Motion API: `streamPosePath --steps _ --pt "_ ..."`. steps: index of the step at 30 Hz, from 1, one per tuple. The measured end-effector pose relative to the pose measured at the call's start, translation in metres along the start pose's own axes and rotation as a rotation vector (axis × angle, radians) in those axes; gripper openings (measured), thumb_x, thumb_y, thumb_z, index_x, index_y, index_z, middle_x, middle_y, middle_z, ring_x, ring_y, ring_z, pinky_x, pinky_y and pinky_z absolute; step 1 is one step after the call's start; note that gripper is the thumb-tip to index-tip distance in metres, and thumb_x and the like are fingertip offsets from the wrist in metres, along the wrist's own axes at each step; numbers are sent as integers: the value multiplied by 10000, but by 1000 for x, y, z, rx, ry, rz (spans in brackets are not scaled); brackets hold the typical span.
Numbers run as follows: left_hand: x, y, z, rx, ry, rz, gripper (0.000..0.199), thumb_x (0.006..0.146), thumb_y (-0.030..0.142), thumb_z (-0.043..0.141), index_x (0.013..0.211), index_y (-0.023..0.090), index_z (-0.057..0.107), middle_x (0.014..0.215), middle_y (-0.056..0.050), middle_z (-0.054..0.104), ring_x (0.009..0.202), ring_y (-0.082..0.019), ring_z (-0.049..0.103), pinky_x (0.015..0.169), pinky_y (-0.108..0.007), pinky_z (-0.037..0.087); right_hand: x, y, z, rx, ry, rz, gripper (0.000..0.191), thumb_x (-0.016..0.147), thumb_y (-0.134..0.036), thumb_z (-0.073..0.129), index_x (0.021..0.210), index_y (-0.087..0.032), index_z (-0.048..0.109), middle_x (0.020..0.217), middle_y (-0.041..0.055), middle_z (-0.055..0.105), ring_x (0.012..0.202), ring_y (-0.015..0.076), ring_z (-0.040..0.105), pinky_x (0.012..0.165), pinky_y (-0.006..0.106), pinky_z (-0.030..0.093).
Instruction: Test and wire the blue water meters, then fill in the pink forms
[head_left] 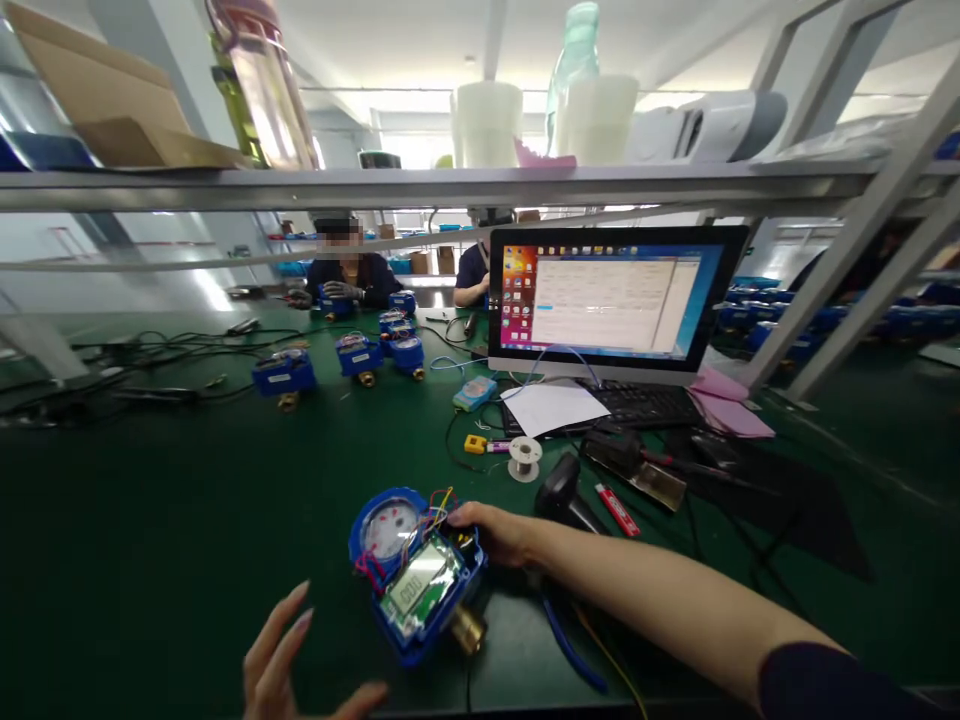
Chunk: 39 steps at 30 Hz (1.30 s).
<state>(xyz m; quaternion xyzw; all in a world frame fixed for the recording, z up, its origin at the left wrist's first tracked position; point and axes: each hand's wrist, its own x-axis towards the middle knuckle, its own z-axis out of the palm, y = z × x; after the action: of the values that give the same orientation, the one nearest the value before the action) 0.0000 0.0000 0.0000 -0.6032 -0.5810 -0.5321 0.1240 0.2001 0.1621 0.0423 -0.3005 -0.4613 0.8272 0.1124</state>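
Note:
A blue water meter [417, 590] with its casing uncovered lies near the front of the green bench, showing a round dial, a green circuit board with a small display, loose coloured wires and a brass fitting. My right hand [495, 533] grips its right side, thumb on the upper rim; the fingers beneath are hidden. At the lower left, my left hand [289, 665] is held apart from the meter with fingers spread and nothing in them. The frame's bottom edge cuts off part of that hand.
Behind are several other blue meters [285, 372], a solder spool [525, 458], a black handheld scanner [561, 488], a red-and-white tube [617, 510] and a monitor [615, 300] with a keyboard [645, 405]. A metal shelf [420, 187] crosses overhead. Two people sit opposite.

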Motion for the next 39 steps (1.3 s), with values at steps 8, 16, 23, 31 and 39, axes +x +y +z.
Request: streamPosePath --steps 8,16,23,31,39 --pt "31 -2 41 49 -233 233 937 582 597 675 1330 192 281 1210 -171 498 1172 -356 424 984 -602 312 18 -47 -19 -532 59 17 278 700 -363 546 802 -112 609 764 32 569 658 128 492 640 237 384" --pt "14 54 84 323 33 -4 942 596 499 721 1339 151 258 1150 -185 481 1131 -352 407 945 -567 353 -101 -51 -34 -1208 564 -176 208 798 -331 521 792 -158 636 727 39 572 664 155 476 618 265 285" --pt "24 54 75 212 -48 -81 812 647 524 661 1303 177 330 1198 -154 471 1154 -318 396 962 -505 370 -144 35 -10 -1554 721 392 294 847 -410 460 840 -149 595 795 120 609 776 294 584 612 323 357" --pt "38 89 47 208 -9 7 604 703 398 672 1220 192 438 1116 -113 527 1088 -252 464 1022 -512 285 -160 66 -17 -1535 742 44 112 818 -302 478 812 -196 512 774 17 590 664 218 584 546 282 300" --pt "36 153 44 181 -370 496 197 793 122 578 984 158 610 771 -5 620 757 -115 544 959 -367 332 -184 46 40 -1675 613 -798 60 728 -164 464 683 -196 441 568 -6 456 466 133 480 459 264 283"
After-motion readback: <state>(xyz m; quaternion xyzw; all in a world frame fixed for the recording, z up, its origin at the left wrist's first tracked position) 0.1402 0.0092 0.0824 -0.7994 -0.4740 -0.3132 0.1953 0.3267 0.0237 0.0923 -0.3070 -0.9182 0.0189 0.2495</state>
